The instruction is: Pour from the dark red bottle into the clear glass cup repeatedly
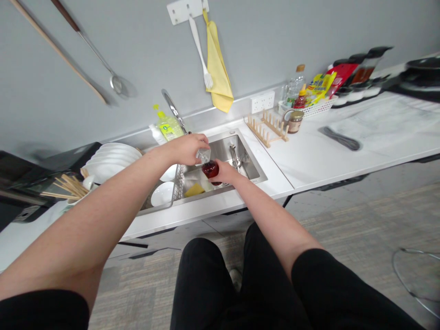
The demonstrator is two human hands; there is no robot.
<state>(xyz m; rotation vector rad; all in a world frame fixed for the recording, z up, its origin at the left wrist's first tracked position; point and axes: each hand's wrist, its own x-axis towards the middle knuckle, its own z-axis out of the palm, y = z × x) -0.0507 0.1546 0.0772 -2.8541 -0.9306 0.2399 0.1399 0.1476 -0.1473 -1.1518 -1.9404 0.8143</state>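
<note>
Over the steel sink [260,175], my left hand [191,148] is closed on a small clear glass-like piece [204,156]. My right hand [226,172] wraps round a shiny, rounded, dark red container [210,169], just below the clear piece. The two pieces meet or overlap in view; I cannot tell whether they are joined. Under my hands, a yellow sponge [194,190] lies in the sink near its front edge. Behind my left wrist stand a bottle of yellow-green dish soap [169,127] and the faucet [173,106].
White bowls [162,194] sit in the rack left of the sink, with stacked plates [112,158] beyond. On the right counter are a wooden dish rack [266,128], a jar [295,122], a basket of condiments [314,107] and a dark elongated item [342,138]. A yellow cloth [219,68] hangs above.
</note>
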